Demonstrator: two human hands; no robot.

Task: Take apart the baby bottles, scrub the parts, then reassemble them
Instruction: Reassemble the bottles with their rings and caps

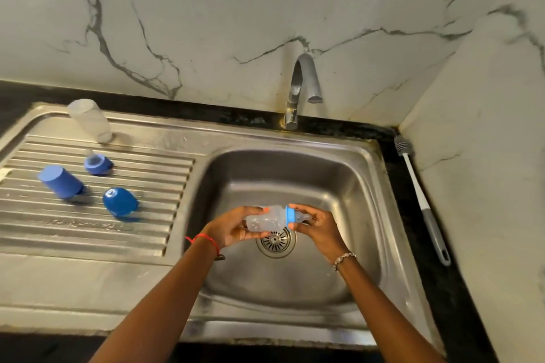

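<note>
The left hand [233, 230] has its fingers curled round the body of a clear baby bottle [267, 219], thumb on the near side and fingertips over the far side, so the bottle lies sideways across the hand with its base pointing left. The right hand [320, 225] pinches the light blue collar ring [290, 214] at the bottle's neck, fingertips above and thumb below; the clear teat [303, 217] pokes out past the ring toward the right palm. The bottle is held in the air over the sink basin [339, 186], just above the round drain strainer [275, 242]. A red thread [203, 238] circles the left wrist and a beaded bracelet [343, 259] the right.

On the ribbed draining board [88, 230] to the left stand other parts, apart from one another: a second clear bottle body [90, 121] upside down at the back, a blue ring with its teat [98, 164], a tall blue cap [62, 182], and a rounded dark blue cap [119, 202]. The tap [300, 88] arches over the basin's far edge. A bottle brush [421, 200] with a white and grey handle lies on the dark counter on the right, beside the wall
</note>
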